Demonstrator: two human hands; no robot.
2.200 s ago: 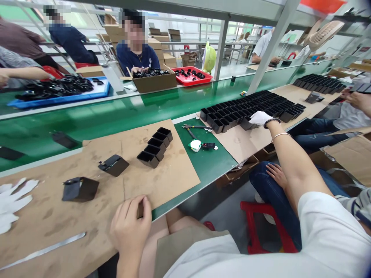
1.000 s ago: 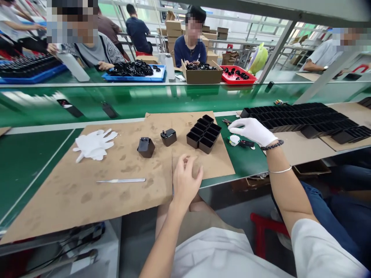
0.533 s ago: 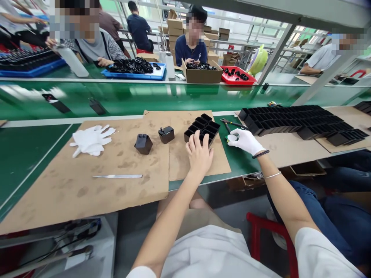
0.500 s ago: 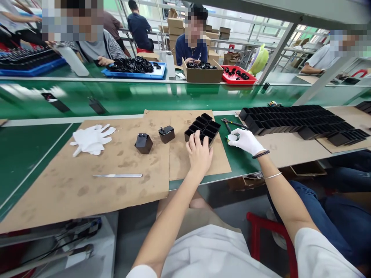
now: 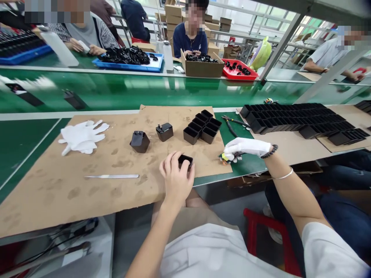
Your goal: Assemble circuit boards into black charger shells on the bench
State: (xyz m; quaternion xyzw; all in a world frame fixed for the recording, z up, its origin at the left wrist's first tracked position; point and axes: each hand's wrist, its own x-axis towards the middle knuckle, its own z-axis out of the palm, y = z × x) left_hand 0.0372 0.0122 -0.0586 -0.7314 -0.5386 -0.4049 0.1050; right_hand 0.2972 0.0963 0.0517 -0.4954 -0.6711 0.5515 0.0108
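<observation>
My bare left hand (image 5: 176,178) is closed around a small open black box (image 5: 185,159) at the near edge of the brown cardboard mat (image 5: 87,173). My gloved right hand (image 5: 245,147) rests on the green bench just right of the mat, pinched on a small green and white item (image 5: 223,157) that I cannot name. A cluster of several open black boxes (image 5: 202,126) stands beyond my left hand. Two closed black adapter-like blocks sit further left, one (image 5: 164,131) nearer the cluster and one (image 5: 140,141) beside it.
A metal blade (image 5: 111,176) and a white glove (image 5: 82,136) lie on the mat's left part. Pliers (image 5: 232,124) lie on the green bench. Long rows of black boxes (image 5: 301,119) fill the right. A green conveyor (image 5: 130,92) runs behind, with people working across it.
My left hand has taken one black box from the cluster and pulled it toward the mat's near edge. My right hand has picked up the small item and moved nearer.
</observation>
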